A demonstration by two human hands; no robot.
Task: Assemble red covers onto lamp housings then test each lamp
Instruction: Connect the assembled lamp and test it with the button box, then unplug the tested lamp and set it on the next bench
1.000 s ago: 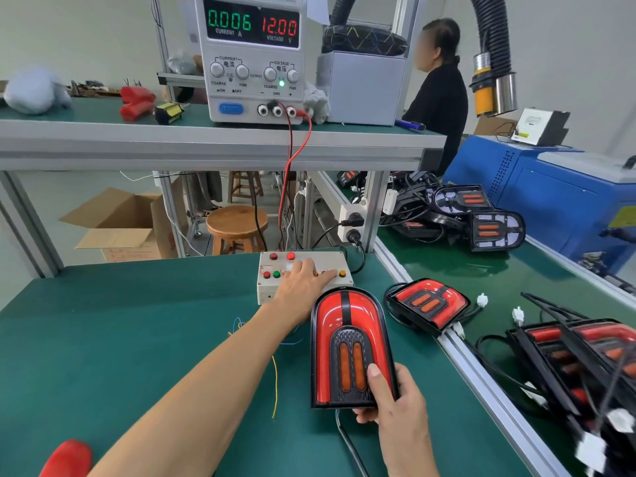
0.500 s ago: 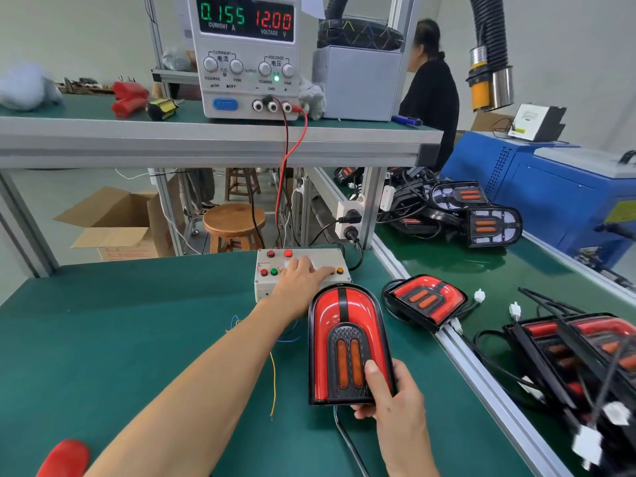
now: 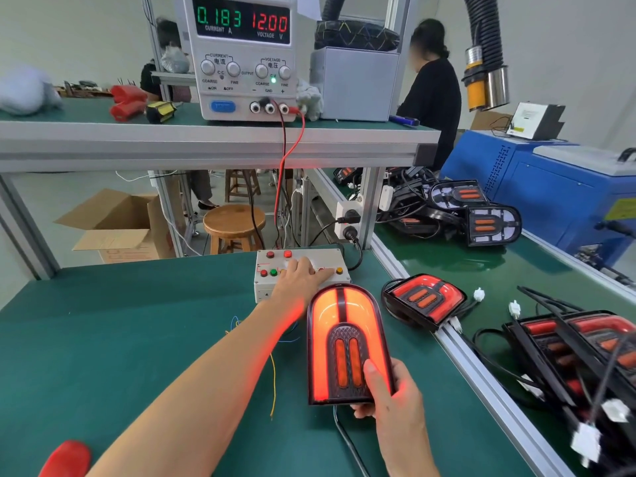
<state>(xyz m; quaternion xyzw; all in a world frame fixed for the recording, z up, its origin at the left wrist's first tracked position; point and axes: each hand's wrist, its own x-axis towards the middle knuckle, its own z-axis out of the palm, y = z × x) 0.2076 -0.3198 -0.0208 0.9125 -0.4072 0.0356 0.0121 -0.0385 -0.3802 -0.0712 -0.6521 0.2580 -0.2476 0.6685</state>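
A green worktop (image 3: pixel 103 339) is carrying everything in reach, with a raised shelf (image 3: pixel 206 139) running above its far edge. On that shelf a power supply (image 3: pixel 241 56) is showing 0.183 in green and 12.00 in red. At the worktop's far edge, right of centre, a white button box (image 3: pixel 265 287) is sitting, and the left hand (image 3: pixel 299 280) is lying on top of it, fingers stretched out flat over the buttons. Just in front of the box, the lamp (image 3: pixel 347 342) is glowing bright red-orange, its light spilling onto the left forearm. The right hand (image 3: pixel 392 390) is gripping the lamp's near right corner, thumb lying across its face and fingers curling beneath. A second, unlit lamp (image 3: pixel 423 297) is resting at the worktop's right edge, close beside the lit one.
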